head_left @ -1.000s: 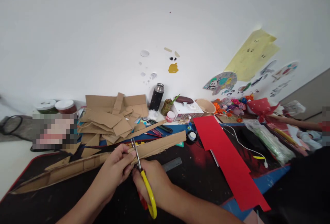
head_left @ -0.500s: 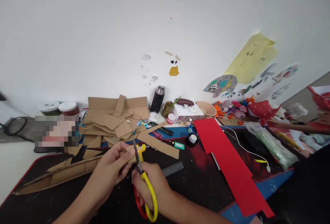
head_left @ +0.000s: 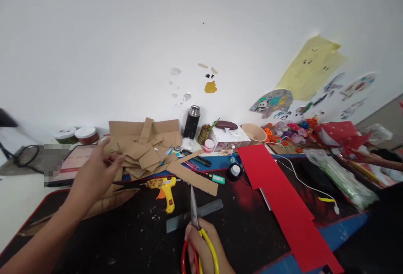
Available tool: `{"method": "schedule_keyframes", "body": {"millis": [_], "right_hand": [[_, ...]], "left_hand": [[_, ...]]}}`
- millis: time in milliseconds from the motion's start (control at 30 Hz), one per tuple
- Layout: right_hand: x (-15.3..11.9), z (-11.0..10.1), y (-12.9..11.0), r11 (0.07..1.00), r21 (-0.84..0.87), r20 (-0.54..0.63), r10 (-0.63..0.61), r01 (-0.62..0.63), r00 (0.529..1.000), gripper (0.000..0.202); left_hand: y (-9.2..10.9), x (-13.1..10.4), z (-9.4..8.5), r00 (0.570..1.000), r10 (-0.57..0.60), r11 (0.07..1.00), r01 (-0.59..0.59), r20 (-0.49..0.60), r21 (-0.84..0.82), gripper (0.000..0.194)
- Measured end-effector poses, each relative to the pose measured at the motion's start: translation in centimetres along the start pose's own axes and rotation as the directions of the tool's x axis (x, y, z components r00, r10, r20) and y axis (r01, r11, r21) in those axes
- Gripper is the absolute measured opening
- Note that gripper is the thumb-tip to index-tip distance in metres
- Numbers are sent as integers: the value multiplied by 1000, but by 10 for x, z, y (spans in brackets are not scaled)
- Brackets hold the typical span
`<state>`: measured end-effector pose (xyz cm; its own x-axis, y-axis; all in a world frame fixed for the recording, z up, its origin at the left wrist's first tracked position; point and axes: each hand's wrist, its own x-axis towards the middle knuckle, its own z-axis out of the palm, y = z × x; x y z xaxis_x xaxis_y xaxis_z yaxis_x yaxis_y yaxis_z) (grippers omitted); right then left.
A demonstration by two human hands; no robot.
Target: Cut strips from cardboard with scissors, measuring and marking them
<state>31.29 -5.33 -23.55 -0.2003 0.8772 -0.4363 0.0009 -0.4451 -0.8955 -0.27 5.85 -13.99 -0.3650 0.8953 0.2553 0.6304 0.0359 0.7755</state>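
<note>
My right hand (head_left: 206,244) grips a pair of scissors (head_left: 194,209) by its red and yellow handles, the blades together and pointing away from me. Under the blades lies a grey metal ruler (head_left: 209,209). My left hand (head_left: 97,171) reaches to the left edge of a heap of cut cardboard (head_left: 138,150), its thumb and fingers apart. Whether a fingertip touches a scrap there is hard to see. Beneath that forearm rests a long, pointed cardboard piece (head_left: 116,200). A yellow glue gun (head_left: 168,194) lies on its side between my hands.
A red sheet (head_left: 277,202) stretches across the right of the table. Behind stand a black bottle (head_left: 192,123), a white box (head_left: 229,134) and lidded jars (head_left: 85,135). A tablet-like screen (head_left: 74,162) is at the left. Another person's hand (head_left: 365,156) holds red wrapping at the far right.
My left hand has moved left from the scissors to the cardboard heap, no longer holding the small cardboard piece. The scissors have come down and right, uncovering the glue gun and ruler.
</note>
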Motion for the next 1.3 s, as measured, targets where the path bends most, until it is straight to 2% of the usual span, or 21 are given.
{"method": "schedule_keyframes", "body": {"millis": [67, 133, 167, 233, 300, 333, 367, 467, 567, 700, 767, 867, 933, 1000, 1100, 1133, 1200, 1233, 1267, 1300], "right_hand": [[-1, -5, 3, 1000, 25, -11, -17, 17, 1000, 84], [-3, -7, 2, 997, 55, -9, -48, 49, 999, 81], [-4, -7, 1, 996, 73, -15, -56, 57, 998, 80], [-9, -7, 0, 993, 106, -38, -49, 53, 998, 79], [-15, -6, 1, 992, 123, -51, -38, 44, 998, 80], [-18, -6, 3, 991, 124, -54, -40, 46, 998, 81], [-20, -6, 4, 991, 120, -53, -49, 55, 997, 82], [-25, -7, 10, 993, 88, -44, -77, 81, 996, 81], [-27, -8, 17, 995, 10, -42, -103, 103, 994, 78], [-27, -7, 24, 984, -91, -75, -162, 155, 984, 73], [-27, -6, 26, 982, -98, -54, -168, 162, 984, 74], [-28, -6, 27, 981, -94, -22, -173, 170, 985, 74], [-29, -6, 29, 980, -97, -49, -178, 173, 983, 72], [-31, -7, 32, 981, -98, -97, -177, 168, 979, 71], [-31, -7, 36, 982, -92, -130, -173, 162, 976, 69], [-30, -7, 37, 983, -95, -127, -169, 157, 977, 69], [-26, -7, 36, 983, -103, -108, -160, 149, 981, 69], [-24, -7, 35, 983, -106, -92, -157, 147, 983, 70], [-22, -7, 34, 983, -106, -75, -157, 149, 985, 71], [-21, -7, 33, 983, -105, -56, -159, 153, 986, 73]], "left_hand": [[12, -10, 19, 991, 74, 992, -84, 107, 93, 61], [30, -22, 44, 934, 249, 943, -294, 256, 154, 45], [39, -27, 57, 872, 359, 894, -424, 332, 148, 36], [56, -34, 82, 706, 511, 761, -637, 489, 124, 33], [68, -37, 107, 561, 535, 636, -759, 632, 135, 38], [72, -38, 118, 505, 521, 586, -798, 688, 142, 40], [75, -37, 129, 475, 511, 563, -815, 716, 140, 41], [78, -33, 156, 419, 485, 524, -842, 767, 129, 36], [78, -25, 172, 381, 465, 491, -862, 799, 125, 33], [82, -19, 176, 339, 460, 449, -886, 820, 114, 19], [84, -19, 174, 330, 460, 431, -895, 824, 117, 20], [88, -17, 168, 334, 461, 421, -898, 822, 129, 27], [92, -13, 161, 355, 469, 435, -890, 809, 138, 29], [96, -6, 149, 391, 483, 464, -873, 784, 150, 31], [98, 3, 117, 475, 510, 531, -830, 717, 172, 36], [96, 5, 105, 525, 521, 579, -797, 673, 174, 38], [89, 5, 79, 753, 498, 827, -561, 430, 25, 36], [85, 3, 67, 851, 433, 899, -432, 296, -74, 35], [79, 0, 58, 919, 335, 934, -293, 208, -206, 35], [74, -3, 50, 960, 227, 925, -160, 165, -344, 37]]}}
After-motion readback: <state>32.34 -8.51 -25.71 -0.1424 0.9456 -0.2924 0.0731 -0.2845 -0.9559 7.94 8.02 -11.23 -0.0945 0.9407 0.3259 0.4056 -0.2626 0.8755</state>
